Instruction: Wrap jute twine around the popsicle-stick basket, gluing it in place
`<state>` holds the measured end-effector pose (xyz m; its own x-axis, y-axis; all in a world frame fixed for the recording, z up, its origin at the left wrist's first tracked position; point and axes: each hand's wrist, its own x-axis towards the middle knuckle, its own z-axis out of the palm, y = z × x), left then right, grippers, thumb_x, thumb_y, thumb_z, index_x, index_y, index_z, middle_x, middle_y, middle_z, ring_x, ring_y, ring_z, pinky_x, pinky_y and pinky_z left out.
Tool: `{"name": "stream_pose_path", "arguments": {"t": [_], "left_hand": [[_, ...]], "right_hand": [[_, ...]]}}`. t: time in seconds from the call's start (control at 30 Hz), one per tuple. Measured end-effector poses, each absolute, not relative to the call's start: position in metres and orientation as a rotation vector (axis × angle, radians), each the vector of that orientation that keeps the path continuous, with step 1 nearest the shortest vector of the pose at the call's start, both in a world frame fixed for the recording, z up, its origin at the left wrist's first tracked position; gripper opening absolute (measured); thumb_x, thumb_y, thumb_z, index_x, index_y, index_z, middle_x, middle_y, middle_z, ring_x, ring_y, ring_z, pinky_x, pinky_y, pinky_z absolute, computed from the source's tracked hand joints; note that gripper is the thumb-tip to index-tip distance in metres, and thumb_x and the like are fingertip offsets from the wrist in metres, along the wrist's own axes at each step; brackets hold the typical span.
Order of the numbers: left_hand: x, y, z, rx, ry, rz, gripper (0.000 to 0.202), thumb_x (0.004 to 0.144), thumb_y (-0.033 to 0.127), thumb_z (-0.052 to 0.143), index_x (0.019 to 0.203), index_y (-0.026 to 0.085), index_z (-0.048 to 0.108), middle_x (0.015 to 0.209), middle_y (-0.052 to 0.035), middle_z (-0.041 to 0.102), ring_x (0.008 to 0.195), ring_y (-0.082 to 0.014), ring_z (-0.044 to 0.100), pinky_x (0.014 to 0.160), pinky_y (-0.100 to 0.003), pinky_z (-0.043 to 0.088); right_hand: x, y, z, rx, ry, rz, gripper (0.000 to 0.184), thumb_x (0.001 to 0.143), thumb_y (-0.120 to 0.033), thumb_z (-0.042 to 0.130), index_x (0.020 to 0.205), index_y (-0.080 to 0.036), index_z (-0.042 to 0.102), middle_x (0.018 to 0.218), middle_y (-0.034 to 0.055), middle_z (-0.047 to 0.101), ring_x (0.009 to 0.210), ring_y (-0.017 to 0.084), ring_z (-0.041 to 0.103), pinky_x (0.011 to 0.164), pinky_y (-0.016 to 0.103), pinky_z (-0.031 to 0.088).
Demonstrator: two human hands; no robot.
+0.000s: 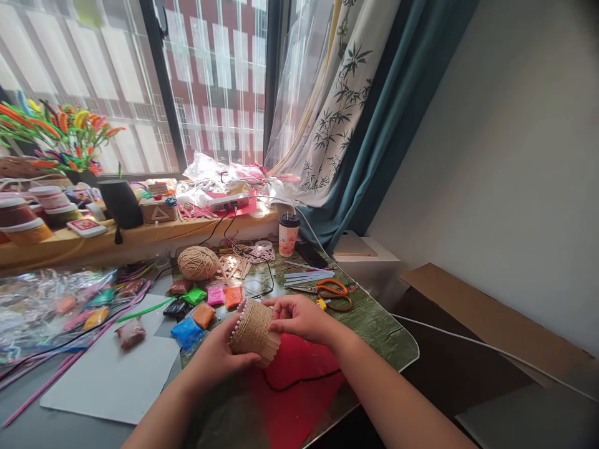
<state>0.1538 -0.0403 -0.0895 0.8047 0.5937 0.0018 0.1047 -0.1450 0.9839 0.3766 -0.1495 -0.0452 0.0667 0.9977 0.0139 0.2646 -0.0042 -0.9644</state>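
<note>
A small craft-stick cup [253, 327], wound with brown twine, is tilted in my left hand [218, 343]. White pearl beads line its left rim, and bare rounded stick ends show at its lower right. My left fingers are wrapped around the beaded side, with the thumb below. At the other side my right hand [292, 318] has its thumb and fingers closed on the cup's edge; whether a twine end is also between them is hidden. Under the cup lie a red sheet [299, 393] and a dark cord [304, 379].
Several colored clay packets [187, 333] lie left of the cup, beyond them a twine ball [198, 262]. Orange-handled scissors [332, 288], pale strips [309, 276] and a paper cup [289, 235] stand or lie behind my right hand. White board [107, 380] is at left.
</note>
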Motion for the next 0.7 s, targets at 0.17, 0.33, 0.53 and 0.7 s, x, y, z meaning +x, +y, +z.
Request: {"name": "stream_pose_path", "arguments": {"t": [0.17, 0.33, 0.53, 0.7], "left_hand": [[0.153, -0.036, -0.072, 1.831, 0.617, 0.435, 0.070, 0.061, 0.029, 0.090, 0.126, 0.019, 0.066, 0.127, -0.0128, 0.073, 0.118, -0.0367, 0.067, 0.099, -0.045, 0.056], [0.147, -0.032, -0.044, 1.948, 0.774, 0.406, 0.061, 0.059, 0.032, 0.089, 0.115, 0.020, 0.069, 0.117, -0.0105, 0.077, 0.113, -0.0389, 0.069, 0.096, -0.047, 0.057], [0.150, -0.037, -0.050, 1.952, 0.811, 0.463, 0.062, 0.067, 0.041, 0.085, 0.121, 0.020, 0.062, 0.124, -0.0117, 0.073, 0.115, -0.0379, 0.069, 0.092, -0.045, 0.059], [0.150, -0.032, -0.069, 1.909, 0.730, 0.471, 0.075, 0.062, 0.034, 0.090, 0.129, 0.019, 0.061, 0.134, -0.0140, 0.068, 0.127, -0.0386, 0.061, 0.106, -0.048, 0.052]], "right_hand": [[0.366, -0.153, -0.044, -1.363, -1.252, 1.059, 0.029, 0.074, -0.038, 0.081, 0.069, -0.019, 0.060, 0.130, 0.0086, 0.068, 0.098, 0.023, 0.068, 0.080, 0.033, 0.051], [0.344, -0.157, -0.046, -1.507, -1.281, 0.805, 0.019, 0.078, -0.028, 0.078, 0.071, -0.019, 0.063, 0.133, 0.0085, 0.066, 0.108, 0.025, 0.066, 0.092, 0.036, 0.050], [0.324, -0.163, -0.040, -1.606, -1.315, 0.654, 0.013, 0.080, -0.023, 0.077, 0.074, -0.021, 0.065, 0.132, 0.0111, 0.068, 0.129, 0.028, 0.059, 0.099, 0.040, 0.049], [0.347, -0.168, -0.027, -1.577, -1.609, 0.659, 0.014, 0.082, -0.024, 0.079, 0.076, -0.021, 0.068, 0.138, 0.0114, 0.065, 0.126, 0.028, 0.062, 0.104, 0.042, 0.047]]}}
